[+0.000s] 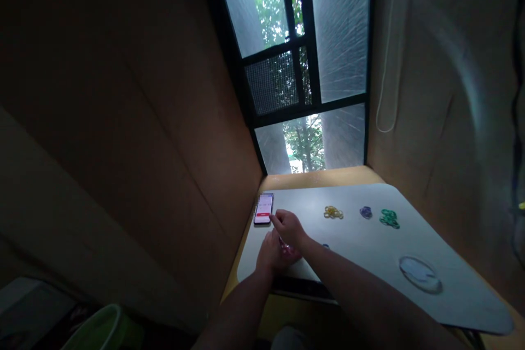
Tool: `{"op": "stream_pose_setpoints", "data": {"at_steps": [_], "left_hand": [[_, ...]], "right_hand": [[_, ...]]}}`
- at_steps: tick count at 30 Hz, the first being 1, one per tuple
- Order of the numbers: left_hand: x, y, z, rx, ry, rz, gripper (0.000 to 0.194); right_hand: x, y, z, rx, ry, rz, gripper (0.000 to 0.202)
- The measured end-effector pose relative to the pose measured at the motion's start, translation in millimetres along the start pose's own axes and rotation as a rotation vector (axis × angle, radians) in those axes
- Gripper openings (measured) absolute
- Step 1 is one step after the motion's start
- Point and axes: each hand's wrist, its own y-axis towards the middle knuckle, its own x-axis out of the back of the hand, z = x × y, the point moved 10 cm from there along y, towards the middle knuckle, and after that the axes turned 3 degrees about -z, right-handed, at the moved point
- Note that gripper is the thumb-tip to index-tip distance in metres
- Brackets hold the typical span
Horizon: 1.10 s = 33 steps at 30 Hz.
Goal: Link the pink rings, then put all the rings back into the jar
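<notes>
My right hand is over the left part of the white table, its index finger stretched out to the lower right edge of a phone. The other fingers look curled, with nothing visible in them. The phone lies face up, its lit screen showing a red bar. My left hand is just below and to the left of the right one, curled round a small red bundle, which looks like rubber bands. My right hand and forearm partly hide this bundle. A small blue thing peeks out behind my right forearm.
On the white table lie yellow bands, a purple clump and green bands. A round clear dish sits at the right. Walls flank the table, and a window is behind it. A green bin stands lower left.
</notes>
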Motion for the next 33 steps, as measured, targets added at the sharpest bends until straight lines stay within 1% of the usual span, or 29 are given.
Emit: {"op": "stream_pose_setpoints", "data": {"at_steps": [3,6,11,14,18,21,25,28,31,33], "left_hand": [[0.1,-0.7,0.6,-0.018,-0.043,-0.02,0.072],[-3.0,-0.8,4.0,-0.021,-0.044,-0.03,0.077],[-5.5,-0.2,6.9,-0.02,-0.041,-0.042,0.084],[-5.0,0.3,5.5,-0.024,-0.05,-0.036,0.086],[-7.1,1.5,2.9,-0.03,-0.015,0.005,0.076],[-8.7,1.4,2.3,-0.013,0.012,0.03,0.067],[-3.4,-0.3,0.4,-0.002,0.033,-0.009,0.065],[-1.2,-1.2,-1.4,-0.006,0.036,-0.015,0.064],[0.2,-0.7,-4.8,-0.024,0.021,-0.01,0.057],[1.7,0.1,-6.7,-0.026,0.004,-0.01,0.052]], "right_hand": [[-3.7,1.2,-1.8,-0.003,-0.021,0.034,0.034],[-1.3,1.1,-2.0,-0.011,-0.086,0.038,0.033],[3.7,-4.6,5.0,0.029,-0.338,0.085,0.033],[2.6,-9.1,5.4,0.043,-0.471,0.148,0.032],[-2.7,-15.2,3.3,0.085,-0.567,0.23,0.03],[-4.7,-18.2,2.4,0.119,-0.611,0.253,0.029],[-5.4,-19.8,5.6,0.159,-0.663,0.273,0.033],[-7.7,-20.9,8.4,0.181,-0.688,0.32,0.036],[-11.3,-22.5,9.0,0.193,-0.719,0.373,0.036],[-11.4,-22.8,8.9,0.187,-0.747,0.374,0.037]]}}
